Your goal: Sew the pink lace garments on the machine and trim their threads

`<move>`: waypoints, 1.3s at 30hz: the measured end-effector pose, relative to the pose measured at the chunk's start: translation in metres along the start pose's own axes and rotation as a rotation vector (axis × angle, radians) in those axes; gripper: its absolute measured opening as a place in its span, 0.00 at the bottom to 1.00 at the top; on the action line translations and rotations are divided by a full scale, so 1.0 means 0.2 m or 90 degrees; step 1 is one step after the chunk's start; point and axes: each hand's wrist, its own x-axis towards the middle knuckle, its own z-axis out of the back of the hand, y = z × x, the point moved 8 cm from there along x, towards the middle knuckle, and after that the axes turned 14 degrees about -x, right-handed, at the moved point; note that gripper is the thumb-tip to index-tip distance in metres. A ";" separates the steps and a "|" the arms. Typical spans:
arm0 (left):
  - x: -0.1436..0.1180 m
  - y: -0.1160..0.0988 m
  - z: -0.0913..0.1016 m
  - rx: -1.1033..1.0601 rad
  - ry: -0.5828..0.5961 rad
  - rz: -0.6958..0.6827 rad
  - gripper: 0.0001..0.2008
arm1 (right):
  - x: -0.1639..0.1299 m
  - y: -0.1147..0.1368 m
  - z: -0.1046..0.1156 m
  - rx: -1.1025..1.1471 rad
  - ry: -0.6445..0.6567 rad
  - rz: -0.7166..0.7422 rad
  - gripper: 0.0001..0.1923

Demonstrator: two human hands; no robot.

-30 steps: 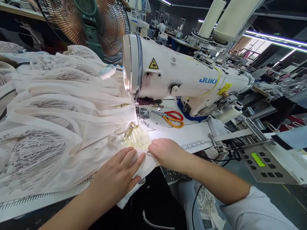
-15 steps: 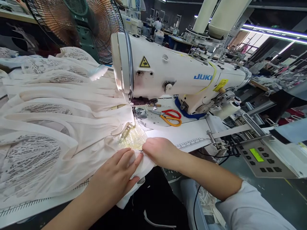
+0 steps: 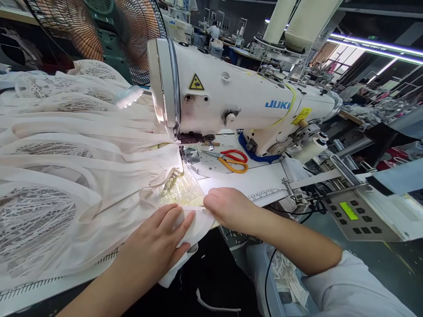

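Cream fabric (image 3: 82,185) with lace panels lies heaped over the table to the left of a white JUKI sewing machine (image 3: 231,101). My left hand (image 3: 158,240) lies flat on the fabric's near corner, fingers spread, pressing it down. My right hand (image 3: 228,207) pinches the same fabric edge just to the right, fingertips almost touching the left hand's. A crinkled clear plastic piece (image 3: 181,189) sits under the fabric edge just beyond both hands, in front of the needle area (image 3: 187,156).
Red and orange scissors (image 3: 233,160) lie on the machine bed behind my right hand. A control panel with a green display (image 3: 352,213) sits at right. A large fan (image 3: 109,31) stands behind the fabric. Other workstations and a person are far back.
The view has shifted slightly. My right hand has slid a little right along the fabric edge; my left hand stays pressed on the cloth.
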 end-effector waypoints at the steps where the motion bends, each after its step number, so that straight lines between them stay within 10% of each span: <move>1: 0.00 0.00 0.00 0.004 0.001 -0.004 0.19 | 0.01 0.01 0.00 0.006 -0.008 0.005 0.03; 31: -0.01 -0.01 0.00 0.034 -0.032 -0.050 0.18 | -0.03 -0.02 -0.05 0.000 0.013 0.058 0.04; 39: -0.01 -0.03 0.02 0.041 -0.043 -0.060 0.18 | 0.01 -0.07 0.02 0.032 -0.009 -0.076 0.12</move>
